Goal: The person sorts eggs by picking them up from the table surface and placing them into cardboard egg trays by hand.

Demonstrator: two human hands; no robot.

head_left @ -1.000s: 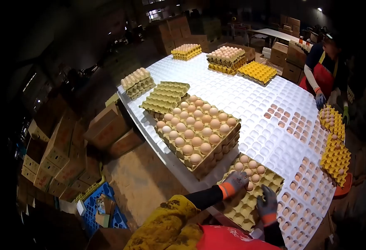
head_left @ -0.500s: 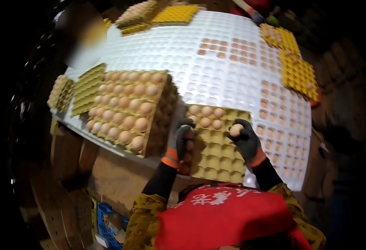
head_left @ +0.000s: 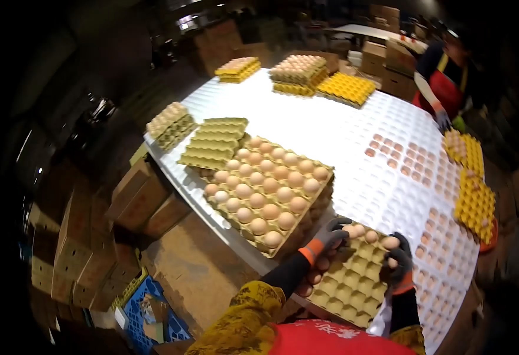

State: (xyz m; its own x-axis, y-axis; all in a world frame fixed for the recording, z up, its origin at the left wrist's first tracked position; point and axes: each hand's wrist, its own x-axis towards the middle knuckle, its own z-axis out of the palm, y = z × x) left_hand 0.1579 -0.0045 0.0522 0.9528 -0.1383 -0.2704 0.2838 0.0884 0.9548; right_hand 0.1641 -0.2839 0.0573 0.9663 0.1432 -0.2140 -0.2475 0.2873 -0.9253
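Observation:
My left hand (head_left: 332, 235), in a grey glove with an orange cuff, is closed at the upper left edge of a partly filled pulp tray (head_left: 354, 278); its fingertips meet an egg there. My right hand (head_left: 400, 260) curls round eggs at the tray's upper right, with one pale egg (head_left: 390, 242) at its fingertips and another lower against the palm. A short row of eggs (head_left: 371, 236) lies along the far end of the tray. More eggs (head_left: 314, 276) show beside its left edge, under my left forearm. A tall stack of full trays (head_left: 270, 183) stands to the left.
An empty green tray (head_left: 215, 142) leans on the stack. Egg stacks (head_left: 298, 70) and a yellow tray (head_left: 346, 89) stand at the far edge. Eggs sit in the white moulded surface (head_left: 416, 163) on the right. A co-worker (head_left: 448, 77) reaches toward yellow trays (head_left: 475, 204). Cartons (head_left: 135, 189) stand left.
The head view has swung away and back. Since the earliest frame, my left hand has moved to the tray's left edge and my right hand up to its far right corner, now with eggs.

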